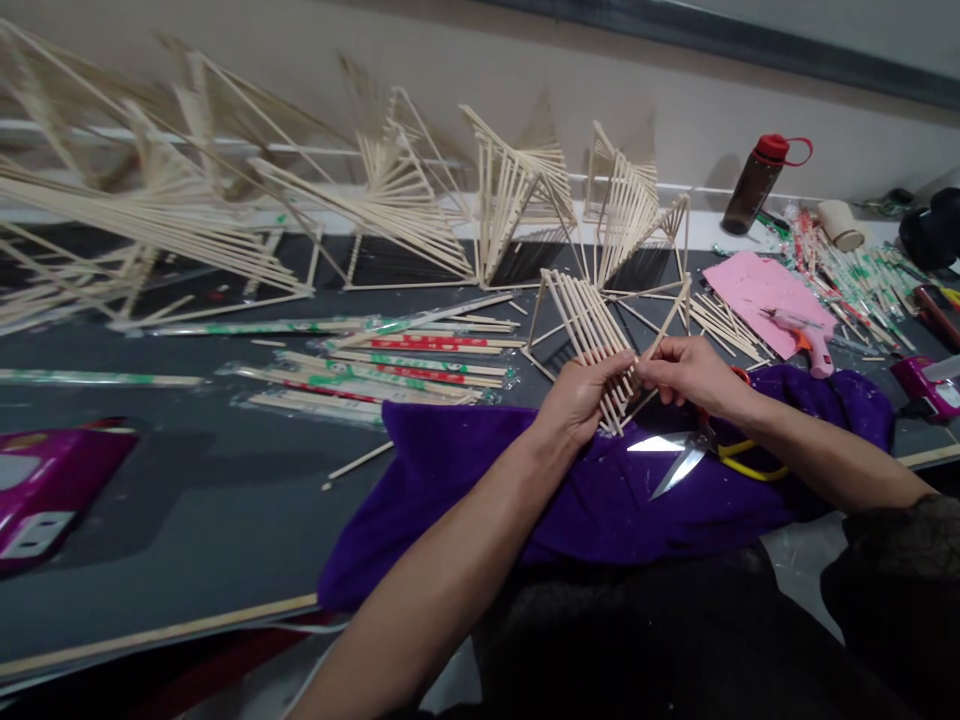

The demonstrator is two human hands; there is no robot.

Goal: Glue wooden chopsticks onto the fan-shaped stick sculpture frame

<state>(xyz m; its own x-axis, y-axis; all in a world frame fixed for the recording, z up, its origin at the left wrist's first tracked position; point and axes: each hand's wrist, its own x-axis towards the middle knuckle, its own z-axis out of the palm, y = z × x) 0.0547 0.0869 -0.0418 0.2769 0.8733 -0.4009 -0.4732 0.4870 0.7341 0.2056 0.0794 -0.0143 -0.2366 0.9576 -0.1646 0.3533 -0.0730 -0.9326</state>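
Purple cloth (465,480) drapes the desk (187,500) edge under my forearms. Above it, both hands grip the chopstick lattice (589,335): left hand (581,395) closed around its lower sticks, right hand (686,375) pinching one stick's end. It looks light, stiff and brittle at its joints, so I would hold the frame sticks, not single slats.

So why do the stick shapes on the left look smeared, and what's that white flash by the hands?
In the head view, the stick frames on the left are blurred and bowed by the wide lens, while the stick frame held in the left hand and right hand is sharper. The flash is glare on the scissors lying on the purple cloth.
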